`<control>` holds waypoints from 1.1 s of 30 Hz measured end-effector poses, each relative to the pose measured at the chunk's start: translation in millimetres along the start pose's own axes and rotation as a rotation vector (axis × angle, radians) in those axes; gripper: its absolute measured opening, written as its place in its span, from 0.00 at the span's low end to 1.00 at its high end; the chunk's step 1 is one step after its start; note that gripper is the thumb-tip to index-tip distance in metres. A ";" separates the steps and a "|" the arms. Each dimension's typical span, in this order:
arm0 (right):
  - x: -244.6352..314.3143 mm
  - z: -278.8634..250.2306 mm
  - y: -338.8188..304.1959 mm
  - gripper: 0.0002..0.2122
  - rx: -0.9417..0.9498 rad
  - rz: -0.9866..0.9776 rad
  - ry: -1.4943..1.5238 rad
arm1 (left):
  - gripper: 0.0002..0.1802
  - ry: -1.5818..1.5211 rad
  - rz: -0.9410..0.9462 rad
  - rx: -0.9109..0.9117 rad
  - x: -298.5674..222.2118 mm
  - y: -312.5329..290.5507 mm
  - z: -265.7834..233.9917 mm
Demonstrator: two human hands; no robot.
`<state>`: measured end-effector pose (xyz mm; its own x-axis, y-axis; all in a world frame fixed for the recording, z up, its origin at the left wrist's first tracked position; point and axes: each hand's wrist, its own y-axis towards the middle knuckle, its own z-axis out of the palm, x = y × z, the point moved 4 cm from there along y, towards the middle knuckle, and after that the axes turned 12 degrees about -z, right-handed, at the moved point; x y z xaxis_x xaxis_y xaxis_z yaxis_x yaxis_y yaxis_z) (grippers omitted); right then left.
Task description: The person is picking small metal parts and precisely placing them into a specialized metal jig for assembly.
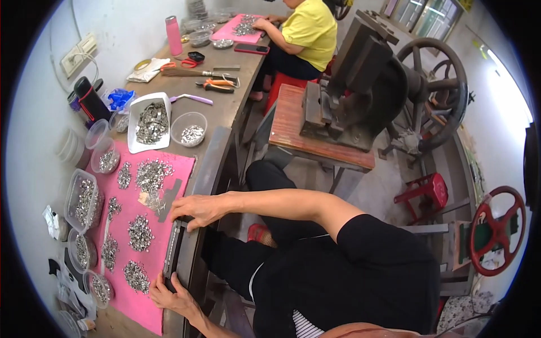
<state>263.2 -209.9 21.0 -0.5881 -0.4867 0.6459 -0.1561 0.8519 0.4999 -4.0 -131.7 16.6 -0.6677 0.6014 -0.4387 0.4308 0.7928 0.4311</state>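
A long, narrow dark bar (174, 248), with a row of small shiny pieces along it, lies at the front edge of a pink mat (155, 307). My right hand (200, 212) grips its far end between fingers and thumb. At the near end, my left hand (173, 297) pinches the bar, its other fingers resting over the mat. Small silvery metal pieces lie in several heaps, one heap (140, 232) beside the bar and another (136, 276) near my left hand. A flat grey metal strip (169, 200) sits just beyond my right fingertips.
Clear tubs (84, 201) of metal pieces line the wall. Behind the mat stand a white tray (149, 123) and a round tub (189, 129); pliers (218, 84) lie farther back. A hand press (366, 84) stands right. A co-worker in yellow (310, 31) sits at the far end.
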 end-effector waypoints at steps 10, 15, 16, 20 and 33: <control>119.9 -152.1 -114.3 0.22 -0.232 0.148 -0.418 | 0.17 -0.876 0.169 0.315 -154.0 42.7 68.6; 164.9 -221.0 -245.9 0.20 -0.615 0.505 -0.595 | 0.19 -1.098 0.332 0.758 -338.0 51.4 139.2; 173.7 -229.7 -266.8 0.19 -0.677 0.614 -0.627 | 0.20 -1.149 0.402 0.832 -370.4 51.1 155.9; 169.3 -241.4 -325.0 0.18 -0.836 0.680 -0.809 | 0.19 -1.130 0.414 1.046 -475.7 33.4 232.7; 115.4 -234.9 -321.9 0.22 -0.832 0.671 -1.057 | 0.20 -1.072 0.499 1.259 -581.4 -8.4 298.0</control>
<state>432.0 -585.7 70.2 -0.7077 0.6077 0.3603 0.6365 0.3271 0.6985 561.5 -458.5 33.0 0.1114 0.1722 -0.9787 0.9757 -0.2058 0.0749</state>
